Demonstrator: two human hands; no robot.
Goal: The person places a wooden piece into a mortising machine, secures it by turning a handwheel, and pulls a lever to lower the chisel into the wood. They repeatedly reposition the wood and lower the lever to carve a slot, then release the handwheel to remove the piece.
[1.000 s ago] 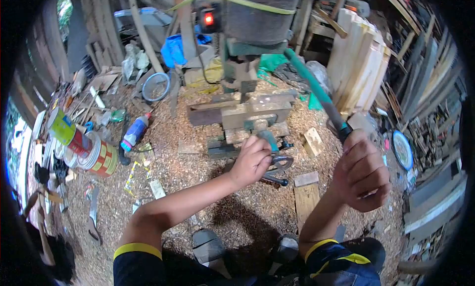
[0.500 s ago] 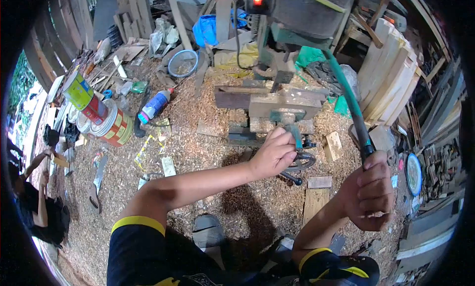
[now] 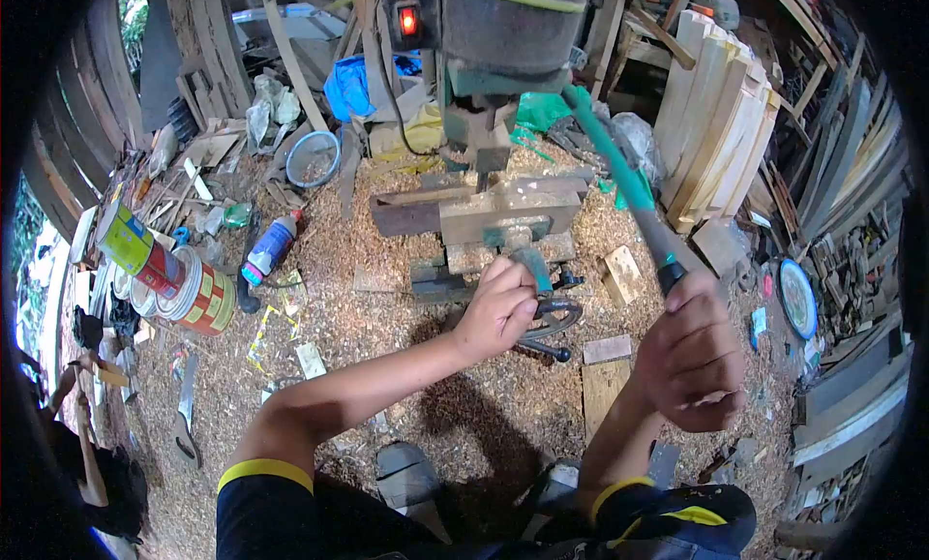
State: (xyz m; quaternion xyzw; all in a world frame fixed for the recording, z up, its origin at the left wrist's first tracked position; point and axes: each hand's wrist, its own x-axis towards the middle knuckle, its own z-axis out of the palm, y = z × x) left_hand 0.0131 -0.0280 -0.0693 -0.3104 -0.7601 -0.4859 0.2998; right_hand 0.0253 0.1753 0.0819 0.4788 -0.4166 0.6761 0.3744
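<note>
My right hand (image 3: 692, 352) is wrapped around the black grip of a long green lever (image 3: 614, 153), which runs up to the machine head (image 3: 508, 37). My left hand (image 3: 496, 311) is closed over a green metal part at the front of the vise (image 3: 530, 270), just above a dark handwheel (image 3: 556, 318). Its fingertips are partly hidden. Behind that hand, a wooden board (image 3: 508, 218) sits in the vise under the head's narrow metal bit (image 3: 482, 181). A darker wood piece (image 3: 406, 214) lies behind the board.
Wood chips cover the ground. On the left are paint buckets (image 3: 203, 299), a blue bottle (image 3: 271, 248) and a handsaw (image 3: 186, 405). A small wood block (image 3: 621, 274) lies right of the vise. Cut boards (image 3: 721, 124) stand at the right. Another person (image 3: 97, 454) is at far left.
The view has shifted, so the machine and surroundings appear farther left. Both hands keep their holds, the right on the lever and the left at the vise.
</note>
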